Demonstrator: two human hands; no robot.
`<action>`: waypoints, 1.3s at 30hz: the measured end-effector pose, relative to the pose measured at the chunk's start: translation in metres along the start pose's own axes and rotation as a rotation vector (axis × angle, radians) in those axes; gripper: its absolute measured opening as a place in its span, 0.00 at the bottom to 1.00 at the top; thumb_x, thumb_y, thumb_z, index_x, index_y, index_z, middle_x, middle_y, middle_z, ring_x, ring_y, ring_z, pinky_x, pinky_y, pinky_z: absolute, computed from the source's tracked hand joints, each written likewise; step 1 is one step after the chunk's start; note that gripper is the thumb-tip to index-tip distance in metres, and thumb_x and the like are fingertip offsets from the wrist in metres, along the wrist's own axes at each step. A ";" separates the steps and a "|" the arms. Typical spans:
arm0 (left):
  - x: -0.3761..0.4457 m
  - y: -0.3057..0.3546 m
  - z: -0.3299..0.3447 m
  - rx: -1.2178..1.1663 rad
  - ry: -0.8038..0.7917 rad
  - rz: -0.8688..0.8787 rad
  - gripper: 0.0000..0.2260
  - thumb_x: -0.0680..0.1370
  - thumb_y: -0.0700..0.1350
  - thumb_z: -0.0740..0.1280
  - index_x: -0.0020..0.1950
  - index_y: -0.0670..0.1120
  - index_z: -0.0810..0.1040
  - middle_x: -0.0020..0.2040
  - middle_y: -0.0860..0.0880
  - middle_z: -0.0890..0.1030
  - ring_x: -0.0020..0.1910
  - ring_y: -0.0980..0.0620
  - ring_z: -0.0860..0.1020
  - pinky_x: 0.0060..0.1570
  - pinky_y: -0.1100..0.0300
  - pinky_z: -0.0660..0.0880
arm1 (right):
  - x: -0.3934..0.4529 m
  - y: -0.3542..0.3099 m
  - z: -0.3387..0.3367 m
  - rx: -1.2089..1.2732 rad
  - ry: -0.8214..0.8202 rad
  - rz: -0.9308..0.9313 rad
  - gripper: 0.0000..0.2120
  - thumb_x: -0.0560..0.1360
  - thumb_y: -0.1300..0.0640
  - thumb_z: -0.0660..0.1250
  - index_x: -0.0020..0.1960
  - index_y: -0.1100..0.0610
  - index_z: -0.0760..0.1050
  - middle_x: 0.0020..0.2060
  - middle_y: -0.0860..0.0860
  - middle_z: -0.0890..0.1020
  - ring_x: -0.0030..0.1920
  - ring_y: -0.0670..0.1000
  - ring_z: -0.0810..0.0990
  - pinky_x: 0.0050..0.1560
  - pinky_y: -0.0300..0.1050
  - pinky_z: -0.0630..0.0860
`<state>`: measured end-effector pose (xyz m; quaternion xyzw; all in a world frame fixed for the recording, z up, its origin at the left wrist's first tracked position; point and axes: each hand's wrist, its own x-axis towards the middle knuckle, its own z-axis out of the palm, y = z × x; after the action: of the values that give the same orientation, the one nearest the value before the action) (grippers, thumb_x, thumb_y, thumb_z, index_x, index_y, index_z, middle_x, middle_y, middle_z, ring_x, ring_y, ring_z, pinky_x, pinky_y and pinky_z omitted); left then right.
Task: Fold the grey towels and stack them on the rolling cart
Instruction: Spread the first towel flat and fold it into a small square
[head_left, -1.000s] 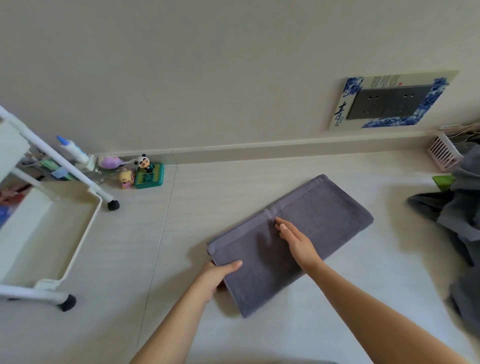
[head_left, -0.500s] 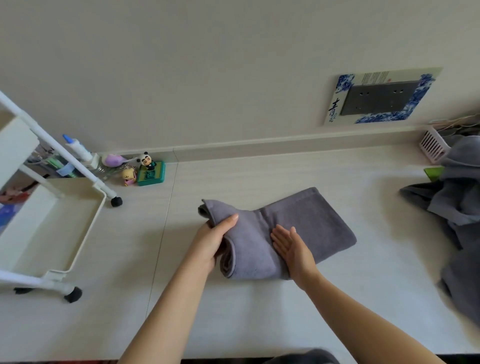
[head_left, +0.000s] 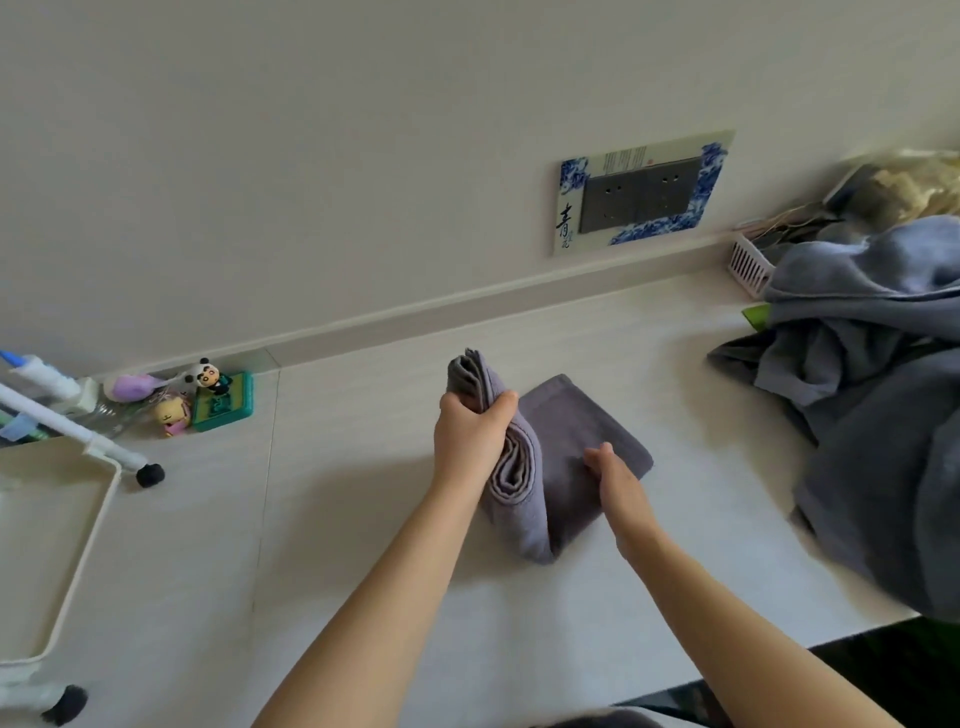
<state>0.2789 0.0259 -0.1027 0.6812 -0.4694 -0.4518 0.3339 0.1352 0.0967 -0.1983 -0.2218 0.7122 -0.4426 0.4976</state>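
Note:
A grey towel (head_left: 571, 431), folded into a narrow band, lies on the pale floor in the middle of the head view. My left hand (head_left: 470, 441) grips its left end, which stands raised and bent over towards the right half. My right hand (head_left: 613, 475) rests flat, fingers together, on the part that still lies on the floor. The white rolling cart (head_left: 83, 545) stands at the far left, its lower tray showing nothing inside.
A heap of unfolded grey towels (head_left: 872, 415) fills the right side. Behind it sits a pink slotted basket (head_left: 748, 267). Small toy figures (head_left: 208, 397) and bottles stand by the skirting board at left. A wall socket plate (head_left: 641, 195) is above.
My left hand has lifted the towel's left end higher and carried it rightwards over the rest. My right hand stayed pressed on the towel. The view shifted left.

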 end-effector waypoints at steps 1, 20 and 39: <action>0.001 0.003 0.009 0.017 -0.008 0.008 0.19 0.72 0.53 0.71 0.54 0.41 0.72 0.47 0.47 0.78 0.49 0.46 0.77 0.50 0.57 0.72 | 0.008 0.003 -0.006 0.064 -0.053 0.063 0.20 0.80 0.42 0.50 0.59 0.51 0.75 0.60 0.48 0.77 0.62 0.48 0.72 0.63 0.43 0.63; 0.014 -0.012 0.142 0.173 0.003 0.023 0.13 0.77 0.47 0.66 0.52 0.43 0.64 0.42 0.47 0.78 0.43 0.44 0.79 0.39 0.59 0.70 | 0.014 -0.030 -0.059 -0.190 -0.071 -0.212 0.14 0.76 0.42 0.62 0.56 0.50 0.73 0.47 0.40 0.78 0.49 0.41 0.77 0.42 0.28 0.70; 0.018 -0.089 0.102 1.065 0.069 0.461 0.28 0.75 0.57 0.53 0.74 0.49 0.65 0.75 0.42 0.62 0.74 0.38 0.57 0.70 0.36 0.47 | 0.071 -0.015 -0.062 -0.772 -0.162 -0.396 0.19 0.79 0.56 0.57 0.69 0.45 0.66 0.60 0.48 0.78 0.59 0.53 0.75 0.52 0.43 0.71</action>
<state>0.2174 0.0364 -0.2239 0.6499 -0.7570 -0.0468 0.0501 0.0482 0.0608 -0.2150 -0.5575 0.7280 -0.2120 0.3381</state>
